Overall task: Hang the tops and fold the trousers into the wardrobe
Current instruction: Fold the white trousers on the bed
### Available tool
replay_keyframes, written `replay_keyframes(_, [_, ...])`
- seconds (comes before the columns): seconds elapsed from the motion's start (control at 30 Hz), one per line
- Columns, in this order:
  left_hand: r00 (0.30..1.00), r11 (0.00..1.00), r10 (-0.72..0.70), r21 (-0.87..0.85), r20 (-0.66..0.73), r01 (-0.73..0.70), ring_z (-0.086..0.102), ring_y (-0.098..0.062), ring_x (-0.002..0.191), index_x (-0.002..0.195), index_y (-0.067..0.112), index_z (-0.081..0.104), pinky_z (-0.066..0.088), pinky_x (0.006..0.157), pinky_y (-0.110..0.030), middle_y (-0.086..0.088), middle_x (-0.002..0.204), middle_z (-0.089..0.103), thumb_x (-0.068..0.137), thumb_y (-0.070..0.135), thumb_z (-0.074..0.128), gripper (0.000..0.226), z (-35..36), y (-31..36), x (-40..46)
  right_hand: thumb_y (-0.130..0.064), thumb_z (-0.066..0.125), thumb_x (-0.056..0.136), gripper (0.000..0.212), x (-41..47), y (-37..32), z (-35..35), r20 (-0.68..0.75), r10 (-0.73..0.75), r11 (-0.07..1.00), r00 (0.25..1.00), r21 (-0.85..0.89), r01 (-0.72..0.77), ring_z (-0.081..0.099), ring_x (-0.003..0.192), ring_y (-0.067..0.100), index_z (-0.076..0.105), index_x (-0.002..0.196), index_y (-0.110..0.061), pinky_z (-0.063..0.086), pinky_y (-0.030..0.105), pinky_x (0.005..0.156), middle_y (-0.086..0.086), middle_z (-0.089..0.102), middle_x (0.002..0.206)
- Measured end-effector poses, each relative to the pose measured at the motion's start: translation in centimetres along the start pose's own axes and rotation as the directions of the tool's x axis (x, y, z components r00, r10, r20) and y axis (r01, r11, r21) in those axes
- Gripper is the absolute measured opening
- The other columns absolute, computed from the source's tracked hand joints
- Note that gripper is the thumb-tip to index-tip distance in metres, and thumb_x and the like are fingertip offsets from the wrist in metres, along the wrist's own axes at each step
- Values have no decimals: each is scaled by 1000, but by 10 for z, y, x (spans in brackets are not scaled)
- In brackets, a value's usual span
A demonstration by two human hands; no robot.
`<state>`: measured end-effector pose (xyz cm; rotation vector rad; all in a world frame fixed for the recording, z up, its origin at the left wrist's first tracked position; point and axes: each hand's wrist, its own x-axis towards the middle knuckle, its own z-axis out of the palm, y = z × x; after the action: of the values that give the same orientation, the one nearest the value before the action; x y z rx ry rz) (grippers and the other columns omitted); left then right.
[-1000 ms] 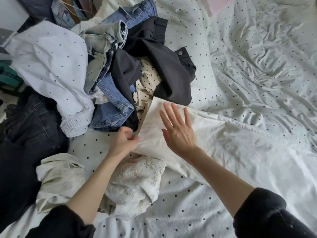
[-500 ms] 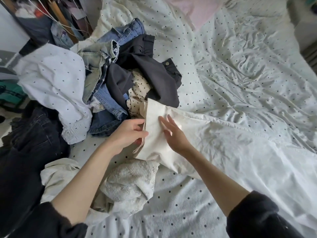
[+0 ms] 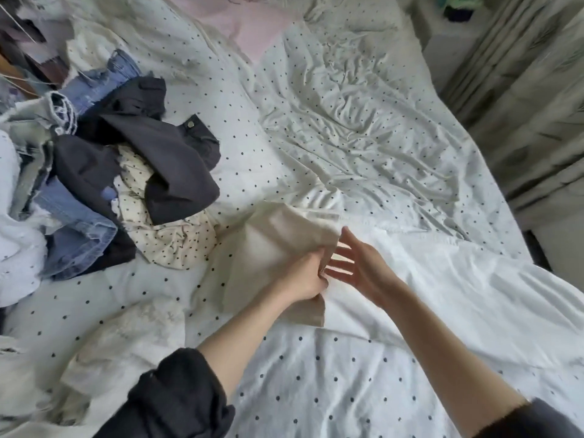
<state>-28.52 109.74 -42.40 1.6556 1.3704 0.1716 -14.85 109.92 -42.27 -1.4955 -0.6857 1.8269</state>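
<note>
Little looks done: the left hand [image 3: 308, 276] pinches the cream trousers [image 3: 271, 248] lying half-folded on the bed [image 3: 379, 128], the right hand [image 3: 360, 267] hovers open-fingered, and the clothes pile [image 3: 104, 172] awaits sorting.

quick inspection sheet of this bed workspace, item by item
surface: bed sheet, white with dark dots, creased.
job's things: cream trousers partly folded; heap of jeans and a dark garment at the left.
clutter: lace top and dotted cream garment loose near the heap.
hands: left hand grips the cream trousers' edge; right hand open beside it, fingers spread.
cables: nothing seen.
surroundings: curtain on the right.
</note>
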Motion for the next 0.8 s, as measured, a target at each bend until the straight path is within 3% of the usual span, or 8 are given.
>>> replay_keyframes(0.1, [1000, 980, -30, 196, -6, 30, 55, -27, 107, 134, 11, 43, 40, 74, -24, -11, 113, 59, 91, 15, 49, 44, 23, -7, 7, -32, 55, 94, 44, 1, 6, -13, -153, -57, 983, 987, -180, 29, 63, 99, 23, 51, 130, -9, 51, 34, 84, 9, 61, 120])
replay_keyframes(0.2, [997, 922, 33, 387, -73, -2, 42, -26, 119, 138, 19, 42, 36, 93, -36, -7, 121, 52, 94, 29, 46, 45, 27, -21, -1, -18, 58, 92, 37, 4, 9, -2, -300, -537, 692, 789, -691, 208, 59, 104, 28, 54, 126, -4, 45, 33, 85, 14, 58, 122])
replay_keyframes(0.27, [972, 913, 156, 401, -178, -73, 50, -26, 108, 124, 18, 56, 41, 89, -38, -7, 110, 55, 93, 17, 48, 32, 24, -30, -11, -11, 61, 88, 27, 5, 7, 15, -82, -804, 339, 589, -877, 340, 58, 99, 35, 62, 114, -2, 46, 42, 82, 17, 61, 110])
replay_keyframes(0.37, [911, 867, 194, 499, -363, 14, 60, -34, 94, 109, -1, 63, 50, 78, -42, -19, 102, 61, 79, -1, 62, 30, 16, -45, -19, -10, 63, 82, 20, 13, 7, 49, 346, -812, -43, 470, -838, 544, 62, 91, 33, 68, 101, -4, 51, 41, 73, 15, 65, 101])
replay_keyframes(0.43, [886, 840, 117, 521, -448, 152, 63, -35, 98, 113, -7, 60, 51, 81, -42, -24, 106, 63, 72, -1, 69, 43, 8, -56, -19, -11, 60, 87, 22, 26, 11, 66, 532, -664, -109, 526, -765, 635, 60, 106, 33, 68, 106, -4, 51, 42, 83, 17, 64, 112])
replay_keyframes(0.53, [879, 882, 92, 447, -468, 146, 42, -39, 130, 130, -7, 48, 36, 104, -51, -27, 138, 44, 85, 4, 60, 48, 3, -82, -20, -27, 40, 100, 41, 56, 20, 72, 551, -442, -106, 707, -815, 569, 27, 141, 25, 46, 138, -12, 15, 38, 115, 13, 37, 148])
replay_keyframes(0.67, [949, 829, 25, 536, -315, 157, -6, -27, 146, 150, 14, 10, -4, 117, -45, -11, 158, -1, 100, 37, 18, 56, 21, -107, -23, -41, 23, 101, 50, 105, 27, 58, 423, -348, -228, 837, -904, 362, 5, 146, 20, 19, 149, -26, -3, 46, 117, 1, 13, 158])
replay_keyframes(0.8, [956, 788, 23, 594, -291, 162, 6, -36, 143, 148, 11, 20, 7, 116, -56, -15, 155, 10, 96, 41, 8, 61, 35, -121, -16, -44, 21, 99, 53, 132, 46, 49, 385, -321, -263, 865, -914, 310, 4, 146, 18, 14, 150, -30, -6, 45, 116, -2, 11, 159])
